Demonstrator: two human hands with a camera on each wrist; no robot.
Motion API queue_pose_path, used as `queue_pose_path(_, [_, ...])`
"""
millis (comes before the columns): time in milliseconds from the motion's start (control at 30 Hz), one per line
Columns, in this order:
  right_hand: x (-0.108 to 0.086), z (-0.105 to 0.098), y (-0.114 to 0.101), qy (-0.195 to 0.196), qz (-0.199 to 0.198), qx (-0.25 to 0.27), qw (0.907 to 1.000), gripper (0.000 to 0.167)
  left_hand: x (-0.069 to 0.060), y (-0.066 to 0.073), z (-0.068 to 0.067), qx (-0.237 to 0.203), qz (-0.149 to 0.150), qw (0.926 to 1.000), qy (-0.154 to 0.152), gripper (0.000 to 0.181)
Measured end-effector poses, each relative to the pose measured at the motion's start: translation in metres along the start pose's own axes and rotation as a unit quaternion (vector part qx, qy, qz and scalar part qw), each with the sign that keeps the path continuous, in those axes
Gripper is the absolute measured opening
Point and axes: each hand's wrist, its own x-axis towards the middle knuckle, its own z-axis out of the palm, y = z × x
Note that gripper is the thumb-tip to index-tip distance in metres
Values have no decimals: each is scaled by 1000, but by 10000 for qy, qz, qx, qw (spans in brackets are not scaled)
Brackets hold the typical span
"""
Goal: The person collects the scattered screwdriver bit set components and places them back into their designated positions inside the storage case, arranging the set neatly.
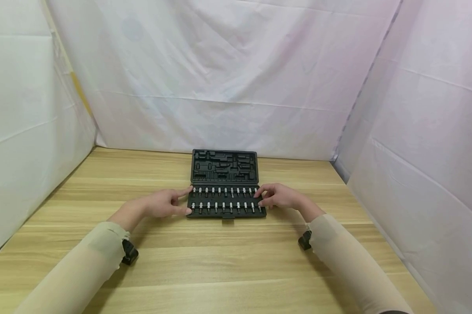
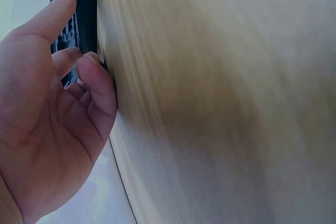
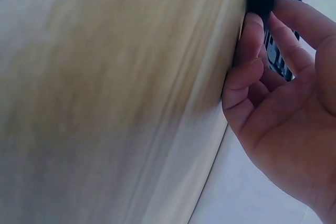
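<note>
An opened black socket set case (image 1: 228,199) lies on the table, its lid folded back at the far side. Two rows of silver bit sockets (image 1: 223,206) fill its base. My left hand (image 1: 163,203) touches the left edge with thumb and index finger spread nearly straight, the thumb at the front corner; its other fingers bend beside the case in the left wrist view. At the right edge, my right hand (image 1: 280,196) holds the case, thumb and index over the rim and curled fingers (image 3: 247,77) against the side. Its fingertips cover the rightmost sockets.
The wooden table (image 1: 220,261) stretches around the case. White cloth walls (image 1: 220,87) stand behind it and on both sides. A black wrist camera (image 1: 130,252) sits on the left sleeve, another camera (image 1: 304,240) on the right.
</note>
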Motion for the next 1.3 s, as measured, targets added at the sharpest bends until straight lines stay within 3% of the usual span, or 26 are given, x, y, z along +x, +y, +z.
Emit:
queue_pose_path(300, [-4,-6,3,-26,-229,-113,9997,32,0,-1,1,-28,54,10000,24,95])
queue_pose_path(533, [-2,-21,2,658,-458,-37,9968,34,1,-1,1,-52,119,9999,37,95])
queue_pose_path(700, [13,-28,-2,1206,-397,282,9915,44,1,-2,0,-23,92,10000,24,96])
queue_pose_path(967, [45,-38,-9,1766,-343,1188,9765,53,3,-5,2,104,129,9999,34,96])
queue_pose_path(1133, [60,-41,-10,1872,-277,1498,9704,58,3,-5,1,66,163,9998,12,96])
queue_pose_path(1300, [71,-38,-10,1754,-276,2138,9606,67,4,-4,1,73,167,9998,8,96])
